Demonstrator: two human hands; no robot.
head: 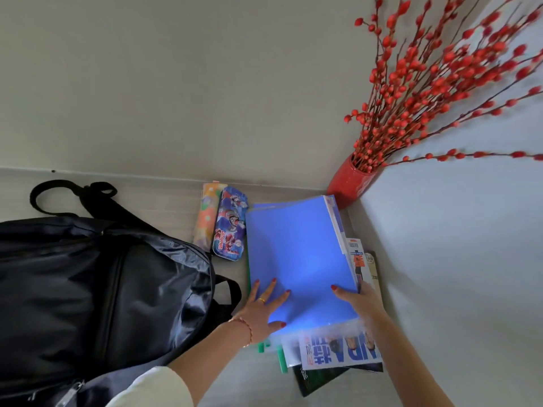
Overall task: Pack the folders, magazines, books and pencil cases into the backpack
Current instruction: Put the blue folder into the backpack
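A blue folder (299, 257) lies on top of a stack of folders, magazines (340, 352) and books by the right wall. My left hand (263, 306) rests flat on its near left corner, fingers spread. My right hand (360, 301) grips its near right edge, thumb on top. A black backpack (97, 289) lies on the left, zipped as far as I can see. Two pencil cases sit between backpack and stack: a blue cartoon tin (230, 224) and an orange flowered pouch (207, 212).
A red vase (349, 183) with red-budded branches (426, 83) stands in the back right corner, just behind the stack. Walls close off the far side and the right side. Green folder edges (282, 362) stick out under the stack near me.
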